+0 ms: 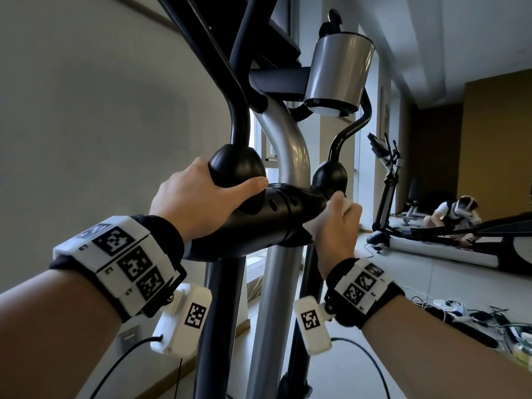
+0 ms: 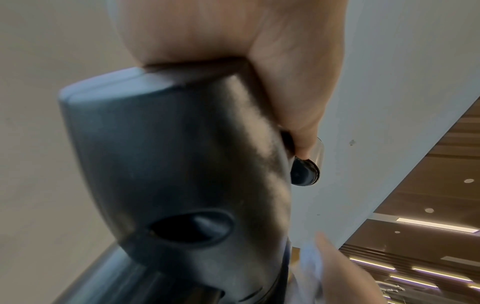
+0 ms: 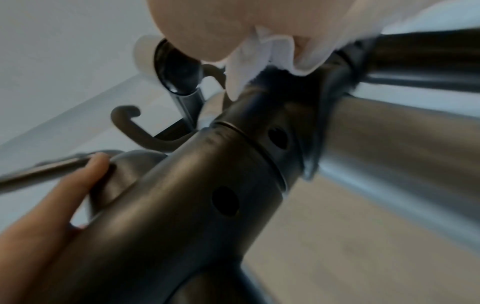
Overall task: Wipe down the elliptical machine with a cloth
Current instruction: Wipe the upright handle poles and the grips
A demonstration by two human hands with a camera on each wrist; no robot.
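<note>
The elliptical machine's black pivot housing (image 1: 267, 217) crosses its silver upright post (image 1: 283, 156) right in front of me. My left hand (image 1: 201, 197) grips the housing's left end, thumb (image 1: 253, 184) curled over the rounded black joint cap (image 1: 236, 165). That grip fills the left wrist view, palm (image 2: 233, 37) on the housing (image 2: 176, 164). My right hand (image 1: 336, 226) holds a bunched white cloth (image 1: 347, 204) against the housing's right end, below the second joint cap (image 1: 329, 174). In the right wrist view the cloth (image 3: 262, 59) folds over the black collar (image 3: 259, 127).
A silver bottle holder (image 1: 338, 73) hangs above the post. A wall (image 1: 86, 110) stands close on the left. Another elliptical (image 1: 385, 191) and a crouching person (image 1: 457, 217) are at the far right. Cables and chargers (image 1: 466, 312) lie on the floor to the right.
</note>
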